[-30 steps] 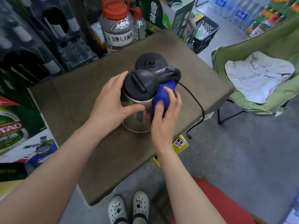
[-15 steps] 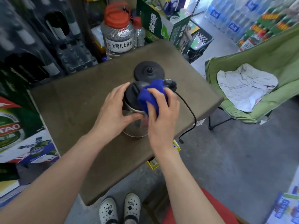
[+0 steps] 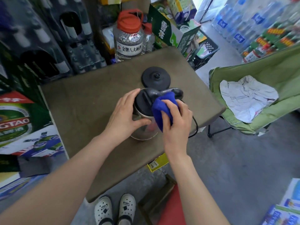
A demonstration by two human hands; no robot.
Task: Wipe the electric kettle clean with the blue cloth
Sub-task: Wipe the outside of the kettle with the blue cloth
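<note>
Mid-wipe: the left hand [image 3: 125, 116] gripped the kettle [image 3: 144, 111] steady while the right hand [image 3: 176, 120] pressed the bunched blue cloth [image 3: 162, 108] near its handle; next, probably the body.

The kettle [image 3: 142, 127] has a shiny metal body and matt black plastic lid, the blue cloth [image 3: 162, 109] looks soft.

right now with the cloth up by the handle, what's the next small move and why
Probably slide the blue cloth down the steel side of the kettle: the right hand holds it at the lid edge by the handle, and the left hand steadies the body.
</note>
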